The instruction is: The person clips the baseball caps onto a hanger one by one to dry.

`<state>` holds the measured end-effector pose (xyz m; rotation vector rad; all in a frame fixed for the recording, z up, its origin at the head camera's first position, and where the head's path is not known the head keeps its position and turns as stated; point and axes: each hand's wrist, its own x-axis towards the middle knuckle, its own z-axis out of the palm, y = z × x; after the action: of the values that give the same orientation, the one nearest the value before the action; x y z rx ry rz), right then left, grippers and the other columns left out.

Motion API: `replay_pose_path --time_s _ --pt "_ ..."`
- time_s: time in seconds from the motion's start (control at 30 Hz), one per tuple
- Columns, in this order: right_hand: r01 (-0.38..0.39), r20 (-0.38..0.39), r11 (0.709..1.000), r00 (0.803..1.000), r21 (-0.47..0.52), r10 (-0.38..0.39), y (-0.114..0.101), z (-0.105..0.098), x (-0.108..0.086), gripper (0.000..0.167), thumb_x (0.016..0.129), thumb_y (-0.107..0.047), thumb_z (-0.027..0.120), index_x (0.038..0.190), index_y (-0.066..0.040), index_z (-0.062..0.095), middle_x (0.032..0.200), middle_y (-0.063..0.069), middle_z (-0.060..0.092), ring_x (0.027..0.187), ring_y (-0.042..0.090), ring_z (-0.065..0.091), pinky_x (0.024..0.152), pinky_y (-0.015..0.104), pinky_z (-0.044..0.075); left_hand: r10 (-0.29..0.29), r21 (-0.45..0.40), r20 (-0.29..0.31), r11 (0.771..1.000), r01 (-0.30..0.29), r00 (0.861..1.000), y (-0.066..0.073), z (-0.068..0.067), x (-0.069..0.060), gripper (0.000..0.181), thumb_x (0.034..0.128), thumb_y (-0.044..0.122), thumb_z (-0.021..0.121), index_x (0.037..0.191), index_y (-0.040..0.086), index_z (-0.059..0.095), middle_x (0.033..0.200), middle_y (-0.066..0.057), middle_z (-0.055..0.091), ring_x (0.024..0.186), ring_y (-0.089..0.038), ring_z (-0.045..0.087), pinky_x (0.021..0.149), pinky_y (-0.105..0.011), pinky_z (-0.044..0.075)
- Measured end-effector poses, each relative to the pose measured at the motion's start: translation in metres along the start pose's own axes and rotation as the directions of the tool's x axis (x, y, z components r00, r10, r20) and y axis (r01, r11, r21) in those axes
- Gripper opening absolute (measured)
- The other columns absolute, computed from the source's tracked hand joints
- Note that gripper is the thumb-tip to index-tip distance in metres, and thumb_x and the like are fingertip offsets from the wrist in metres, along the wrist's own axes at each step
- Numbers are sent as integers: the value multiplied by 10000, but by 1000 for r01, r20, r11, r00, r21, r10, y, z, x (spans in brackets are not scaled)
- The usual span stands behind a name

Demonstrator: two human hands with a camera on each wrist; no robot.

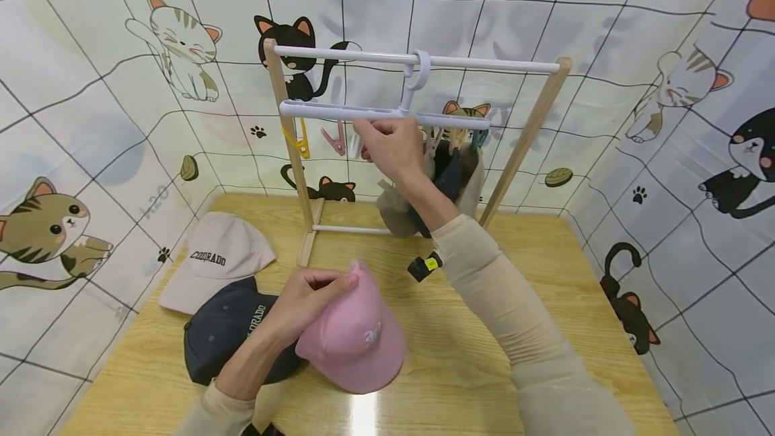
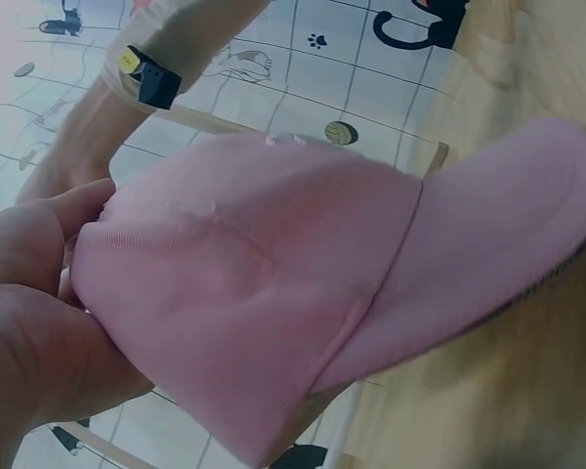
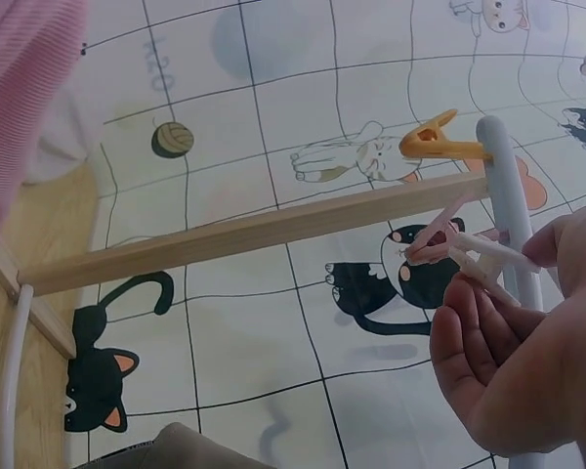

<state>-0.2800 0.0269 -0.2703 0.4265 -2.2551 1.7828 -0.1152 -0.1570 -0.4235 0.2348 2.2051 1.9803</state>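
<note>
My left hand [image 1: 305, 305] pinches a pink baseball cap [image 1: 354, 338] by the back of its crown, brim pointing down toward the table. In the left wrist view the cap [image 2: 244, 264] fills the middle, its brim at the right. Up at the pale clip hanger [image 1: 339, 112], my right hand [image 1: 393, 147] pinches a white clip [image 3: 483, 262] between thumb and fingers. Beside that clip hang a pink clip [image 1: 335, 141] and a yellow clip [image 1: 298, 142]. The hanger hooks over the white top bar [image 1: 484, 64] of a rack.
Grey and dark caps [image 1: 451, 177] hang from clips at the hanger's right end, partly behind my right arm. A pale cap [image 1: 224, 244] and a navy cap [image 1: 220, 328] lie on the wooden table [image 1: 472, 369] at left. Wooden posts [image 1: 527, 140] hold the rack.
</note>
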Motion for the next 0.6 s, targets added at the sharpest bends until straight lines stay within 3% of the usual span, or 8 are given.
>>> replay_pose_path --time_s 0.1,0.2,0.37,0.6 --pt "-18 8 998 1000 59 18 0 0 -2 333 1038 -334 724 919 -75 896 778 144 803 747 297 796 703 295 632 38 9 -11 999 -38 999 4 -1 1 227 1061 284 809 1182 112 896 1102 -3 881 954 -84 772 816 -265 630" --pt "-20 -4 996 1000 91 20 1 2 -3 333 1046 -341 731 968 -65 899 778 122 807 729 264 804 730 316 668 73 16 -24 997 -73 997 7 -2 3 218 1062 276 810 1171 109 898 1043 29 877 894 -68 744 781 -254 619" --pt "-5 -36 991 999 136 10 2 5 -5 323 1044 -323 735 931 -59 885 714 35 781 671 178 789 727 327 687 101 19 -52 995 -100 994 9 -2 7 220 1067 258 806 1166 82 893 1009 64 873 881 -51 741 773 -248 621" --pt "8 -51 988 999 151 -1 2 7 -5 306 1035 -305 745 889 -65 867 724 54 790 681 213 804 704 323 686 112 37 -136 993 -108 984 22 -5 15 270 1068 272 802 1178 35 872 975 86 836 888 -66 729 786 -244 616"
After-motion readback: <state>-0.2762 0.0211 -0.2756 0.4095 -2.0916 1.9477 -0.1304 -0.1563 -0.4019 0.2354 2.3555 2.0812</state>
